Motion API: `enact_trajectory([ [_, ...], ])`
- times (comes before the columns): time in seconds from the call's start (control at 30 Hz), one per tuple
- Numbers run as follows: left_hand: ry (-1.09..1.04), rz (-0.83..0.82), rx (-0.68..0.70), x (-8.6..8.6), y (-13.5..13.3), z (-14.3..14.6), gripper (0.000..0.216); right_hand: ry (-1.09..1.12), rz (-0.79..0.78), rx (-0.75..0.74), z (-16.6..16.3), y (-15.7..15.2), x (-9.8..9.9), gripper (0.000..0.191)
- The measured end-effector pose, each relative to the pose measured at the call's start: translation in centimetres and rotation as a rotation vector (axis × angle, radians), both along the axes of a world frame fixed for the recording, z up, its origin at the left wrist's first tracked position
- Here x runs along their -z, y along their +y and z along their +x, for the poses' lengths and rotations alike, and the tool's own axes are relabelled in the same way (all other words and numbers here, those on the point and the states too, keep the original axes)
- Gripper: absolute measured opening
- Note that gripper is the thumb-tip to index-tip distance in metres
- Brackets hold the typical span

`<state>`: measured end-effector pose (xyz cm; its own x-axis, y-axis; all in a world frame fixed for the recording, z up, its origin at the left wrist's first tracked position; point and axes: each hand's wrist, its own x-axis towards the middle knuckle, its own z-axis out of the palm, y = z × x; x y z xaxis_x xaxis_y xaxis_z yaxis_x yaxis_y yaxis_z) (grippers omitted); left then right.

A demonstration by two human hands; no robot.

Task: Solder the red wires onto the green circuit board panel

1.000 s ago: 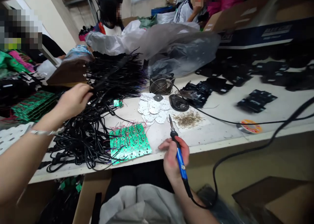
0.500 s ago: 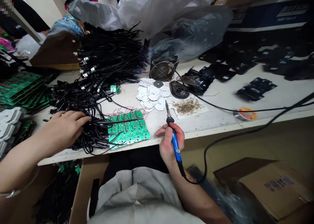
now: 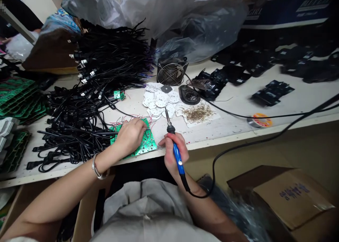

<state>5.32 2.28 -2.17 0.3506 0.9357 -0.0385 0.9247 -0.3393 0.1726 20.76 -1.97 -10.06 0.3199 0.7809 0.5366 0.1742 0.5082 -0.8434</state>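
My right hand [image 3: 176, 152] is wrapped round the blue handle of a soldering iron [image 3: 178, 157], its metal tip pointing up and away, above the edge of the white discs [image 3: 161, 100]. My left hand [image 3: 131, 134] is over the green circuit board panel [image 3: 148, 143], fingertips pinched together near its upper right part. What they pinch, if anything, is too small to make out. Thin red wires stick up along the panel's far edge. Left of the panel lies a tangle of black power cords [image 3: 79, 139]. A small green board [image 3: 119, 95] sits beyond the panel.
A small fan [image 3: 171, 72] stands behind the discs. Right of them are an iron stand [image 3: 198, 84], a dross-covered paper [image 3: 198, 114], a solder spool [image 3: 259, 120] and black housings [image 3: 272, 93]. Stacked green panels [image 3: 18, 97] are at left. The iron's cable [image 3: 251, 139] crosses the table edge.
My left hand has moved right from the black cords onto the green panel, its fingers now pinched. My right hand still holds the soldering iron; the whole view has shifted slightly.
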Motion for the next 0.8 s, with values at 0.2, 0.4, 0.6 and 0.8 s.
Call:
enact_trajectory([
  [0.2, 0.165, -0.016, -0.095, -0.7, -0.3, 0.8, 0.023, -0.165, 0.051, -0.077, 0.1, 0.6, -1.3, 0.021],
  [0.4, 0.198, -0.045, -0.058, -0.4, 0.5, 1.3, 0.026, -0.196, 0.097, -0.073, 0.1, 0.6, -1.8, 0.024],
  [0.6, -0.022, 0.023, -0.031, -0.5, -0.6, 0.1, 0.02, -0.216, 0.078, -0.071, 0.2, 0.7, -2.2, 0.024],
  [0.8, -0.517, 0.244, 0.235, -1.5, -3.3, -2.1, 0.014, -0.325, 0.05, -0.188, -0.4, 0.9, -3.0, 0.019],
])
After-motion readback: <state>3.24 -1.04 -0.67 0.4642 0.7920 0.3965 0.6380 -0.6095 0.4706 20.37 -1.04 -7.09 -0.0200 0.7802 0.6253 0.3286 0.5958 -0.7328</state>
